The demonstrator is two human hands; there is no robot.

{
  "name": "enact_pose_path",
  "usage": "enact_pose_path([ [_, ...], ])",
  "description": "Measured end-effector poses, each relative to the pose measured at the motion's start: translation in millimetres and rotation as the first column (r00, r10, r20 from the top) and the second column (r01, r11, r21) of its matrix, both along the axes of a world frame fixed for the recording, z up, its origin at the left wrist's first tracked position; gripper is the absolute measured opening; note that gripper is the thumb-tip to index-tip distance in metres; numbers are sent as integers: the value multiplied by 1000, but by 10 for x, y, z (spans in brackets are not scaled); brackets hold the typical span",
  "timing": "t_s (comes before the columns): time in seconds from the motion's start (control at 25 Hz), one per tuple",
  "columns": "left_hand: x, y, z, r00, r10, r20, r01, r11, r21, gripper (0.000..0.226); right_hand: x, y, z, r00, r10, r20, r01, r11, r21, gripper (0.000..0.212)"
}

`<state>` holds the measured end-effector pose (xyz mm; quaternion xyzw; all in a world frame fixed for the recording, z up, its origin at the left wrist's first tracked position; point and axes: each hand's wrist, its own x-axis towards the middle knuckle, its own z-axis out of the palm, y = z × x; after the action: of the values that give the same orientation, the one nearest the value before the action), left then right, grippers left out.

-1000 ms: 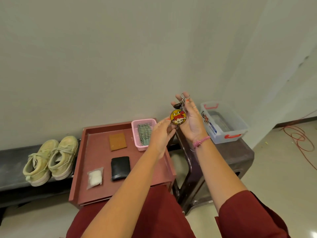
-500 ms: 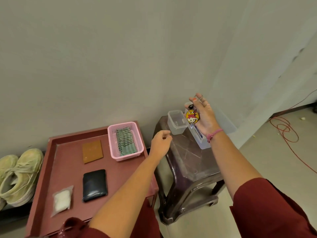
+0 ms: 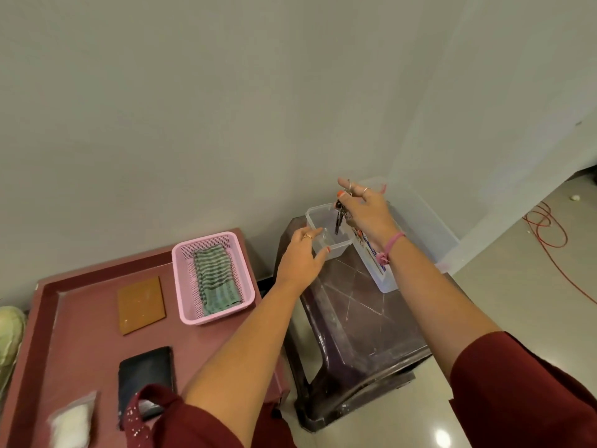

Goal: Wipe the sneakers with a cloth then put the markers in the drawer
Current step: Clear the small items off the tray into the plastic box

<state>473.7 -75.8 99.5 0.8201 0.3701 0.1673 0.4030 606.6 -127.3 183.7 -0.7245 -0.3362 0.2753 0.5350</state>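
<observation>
My right hand [image 3: 365,211] holds a keychain with dark keys [image 3: 338,218], dangling them over a small clear plastic box [image 3: 318,218] on a dark plastic stool [image 3: 358,315]. My left hand [image 3: 302,257] grips the near rim of that small box. A green striped cloth [image 3: 216,279] lies folded in a pink basket [image 3: 184,286] on the red tray table [image 3: 80,318]. Only a sliver of a pale green sneaker [image 3: 8,334] shows at the left edge. No markers or drawer are in view.
A larger clear tub [image 3: 420,227] with a printed label stands on the stool behind my right wrist. On the red table lie a brown card [image 3: 141,303], a black wallet [image 3: 145,370] and a small bag of white powder [image 3: 72,421]. Red cable [image 3: 549,234] trails on the floor.
The view has swung right, away from the sneakers. My right hand has lowered the keys over the small clear box, and my left hand has reached forward and taken hold of its rim.
</observation>
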Motion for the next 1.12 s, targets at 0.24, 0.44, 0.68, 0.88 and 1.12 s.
enact_pose_path([
  [0.24, -63, 58, -110, 999, -21, 43, 20, 999, 25, 52, 128, 140, -67, 879, 166, 447, -20, 949, -314, 24],
  [0.44, -68, 54, -112, 998, -16, 67, 15, 1000, 18, 50, 247, 389, -71, 805, 427, 411, -73, 760, -646, 31],
  [0.68, -36, 38, -164, 994, -2, 110, 2, 1000, -1, 49, 238, 591, -201, 706, 531, 469, -24, 680, -733, 17],
  [0.88, 8, 33, -191, 994, 19, 108, -18, 1000, -11, 50, 264, 638, -266, 690, 487, 536, 45, 709, -704, 15],
  [1.12, 1, 23, -171, 987, 38, 156, -28, 997, -67, 55, 289, 515, -188, 814, 304, 496, 91, 776, -624, 15],
])
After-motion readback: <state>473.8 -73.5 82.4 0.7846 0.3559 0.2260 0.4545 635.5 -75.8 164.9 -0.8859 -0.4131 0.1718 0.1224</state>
